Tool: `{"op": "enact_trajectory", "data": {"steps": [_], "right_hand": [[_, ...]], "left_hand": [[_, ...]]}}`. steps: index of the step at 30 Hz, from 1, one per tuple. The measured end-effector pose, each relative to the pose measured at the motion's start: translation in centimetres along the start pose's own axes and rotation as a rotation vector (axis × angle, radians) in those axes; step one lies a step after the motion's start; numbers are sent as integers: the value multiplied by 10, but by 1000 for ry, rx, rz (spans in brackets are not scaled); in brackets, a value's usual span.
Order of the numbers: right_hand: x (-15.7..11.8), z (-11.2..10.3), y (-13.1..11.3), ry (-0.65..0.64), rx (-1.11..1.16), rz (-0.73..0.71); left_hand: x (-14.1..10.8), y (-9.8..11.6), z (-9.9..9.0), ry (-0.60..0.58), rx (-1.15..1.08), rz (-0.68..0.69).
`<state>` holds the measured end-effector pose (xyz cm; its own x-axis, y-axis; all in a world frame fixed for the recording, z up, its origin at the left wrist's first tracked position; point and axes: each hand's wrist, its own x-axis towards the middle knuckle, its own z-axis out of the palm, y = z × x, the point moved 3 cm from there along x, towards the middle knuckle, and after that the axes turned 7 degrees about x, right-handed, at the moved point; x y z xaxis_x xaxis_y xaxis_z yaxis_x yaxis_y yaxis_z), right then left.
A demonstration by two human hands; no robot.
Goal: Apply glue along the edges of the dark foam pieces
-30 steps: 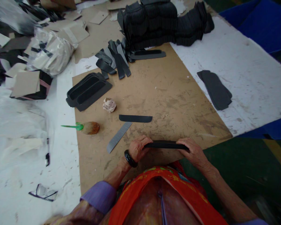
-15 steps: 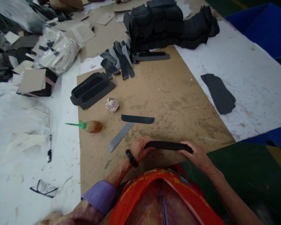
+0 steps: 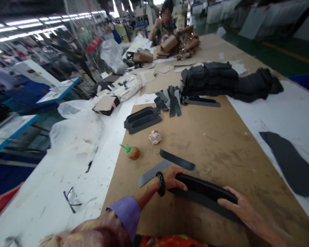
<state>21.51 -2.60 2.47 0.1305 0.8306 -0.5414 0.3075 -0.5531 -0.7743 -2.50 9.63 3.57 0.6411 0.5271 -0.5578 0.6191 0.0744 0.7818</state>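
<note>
Gripped at its two ends is a stack of long black strips, held low over or on the brown board. My left hand, with a dark bangle on the wrist, closes on the left end, thumb on the near side. Around the right end my right hand is closed, its thumb across the near face. Just beyond my left hand lie a loose black strip and a grey strip, partly hidden by that hand. Farther off sit a crumpled beige ball and a brown bottle with a green nozzle.
Stacked black pieces, scattered strips and a long black pile occupy the board's far part. Dark cut panels lie at right. Glasses rest on the white surface. A person is at the far end.
The view has lifted, showing more of the room. The black stack, seen edge-on before, now shows a broad face and a flat lower edge; both hands still hold its ends.
</note>
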Motion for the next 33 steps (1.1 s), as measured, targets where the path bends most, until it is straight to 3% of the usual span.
{"op": "enact_trajectory", "data": {"steps": [8,13,16,20,26,29,33], "right_hand": [[96,-7,-94,-138,-96,-167],[146,-11,-131,-192,-197,-217],[154,-17,-146,-193,-298,-280],[145,-25,-163,-109,-480,-440],[145,-25,-149,11,-516,-594],[152,-24,-135,-22,-505,-575],[155,-23,-130,-167,-579,-554]], "left_hand": [[9,-5,-89,263,-89,42],[23,-8,-122,382,-4,63],[28,0,-128,351,126,86],[31,23,-125,279,338,131],[51,48,-108,227,606,154],[60,46,-100,191,802,143],[68,43,-95,146,897,128]]}}
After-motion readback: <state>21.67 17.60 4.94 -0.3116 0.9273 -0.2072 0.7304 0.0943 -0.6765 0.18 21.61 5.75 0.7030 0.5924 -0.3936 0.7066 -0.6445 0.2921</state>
